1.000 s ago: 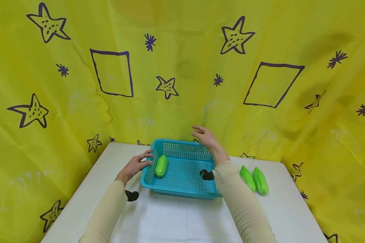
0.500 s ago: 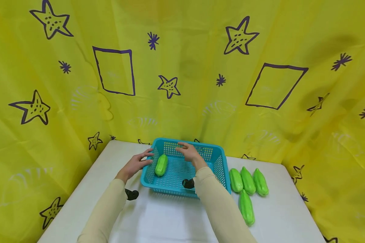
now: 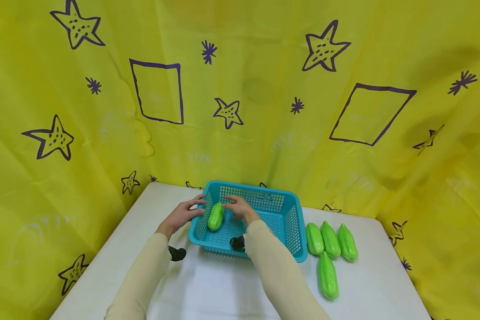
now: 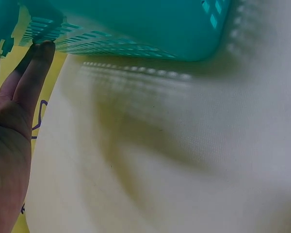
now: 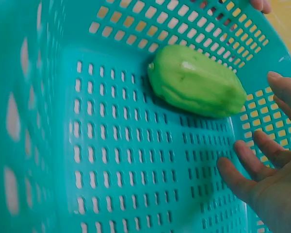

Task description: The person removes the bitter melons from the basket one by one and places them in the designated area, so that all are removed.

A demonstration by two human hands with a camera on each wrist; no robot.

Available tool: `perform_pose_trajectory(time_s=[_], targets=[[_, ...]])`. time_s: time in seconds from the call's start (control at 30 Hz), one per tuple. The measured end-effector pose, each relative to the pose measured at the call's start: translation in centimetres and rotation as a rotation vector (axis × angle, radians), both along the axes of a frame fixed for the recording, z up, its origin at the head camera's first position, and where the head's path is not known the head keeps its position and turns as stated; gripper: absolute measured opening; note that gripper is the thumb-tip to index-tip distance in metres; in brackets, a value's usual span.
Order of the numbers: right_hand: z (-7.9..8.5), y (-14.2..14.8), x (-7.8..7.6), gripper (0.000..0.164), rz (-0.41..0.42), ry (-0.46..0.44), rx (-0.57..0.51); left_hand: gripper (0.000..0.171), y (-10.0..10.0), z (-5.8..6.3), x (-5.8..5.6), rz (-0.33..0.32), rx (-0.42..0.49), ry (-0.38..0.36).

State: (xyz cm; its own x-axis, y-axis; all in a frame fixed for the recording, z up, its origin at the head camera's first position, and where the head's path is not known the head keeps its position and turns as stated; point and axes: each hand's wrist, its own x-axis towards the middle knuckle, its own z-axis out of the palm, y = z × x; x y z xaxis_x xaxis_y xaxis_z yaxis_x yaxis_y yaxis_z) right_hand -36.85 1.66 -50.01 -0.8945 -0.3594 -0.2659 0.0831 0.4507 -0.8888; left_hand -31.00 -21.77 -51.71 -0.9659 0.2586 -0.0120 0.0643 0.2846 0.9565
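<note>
A turquoise plastic basket (image 3: 278, 226) with perforated walls stands on the table. Inside it, near the left wall, lies one glossy green ridged fruit (image 3: 216, 217), papaya-like in shape. My right hand (image 3: 242, 208) is inside the basket just right of this fruit. Its fingers (image 5: 254, 167) are spread and slightly bent, apart from the fruit in the right wrist view. At the basket's left side is my left hand (image 3: 184, 213), with extended fingers (image 4: 36, 73) touching the wall from outside. The left wrist view leaves most of the left thumb out of sight.
Right of the basket, several similar green fruits (image 3: 331, 240) lie close together on the white table (image 3: 368, 284). Yellow patterned curtain (image 3: 260, 146) surrounds the table at the back and sides. A dark device (image 3: 238, 242) sits at the right wrist.
My right hand has moved left from over the basket's right back rim, down to beside the fruit inside. The fruits at the right came into full view. My left hand has stayed at the basket.
</note>
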Motion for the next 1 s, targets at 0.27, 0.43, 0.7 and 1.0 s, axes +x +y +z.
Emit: perform_pose_trajectory(time_s=[0.27,0.43,0.7,1.0], targets=[[0.2,-0.3,0.2,0.054,0.072,-0.116,-0.023,0.049,0.2,0.3,-0.1,-0.018,0.012,0.008],[0.0,-0.6,0.2,0.056,0.116,-0.153,-0.008,0.049,0.2,0.3,0.0,-0.016,0.014,0.000],[0.0,-0.9,0.6,0.055,0.209,-0.168,0.051,0.050,0.2,-0.1,0.1,-0.018,0.009,-0.003],[0.0,-1.2,0.5,0.058,0.240,-0.224,0.056,0.048,0.1,-0.1,-0.1,-0.014,0.014,-0.001]])
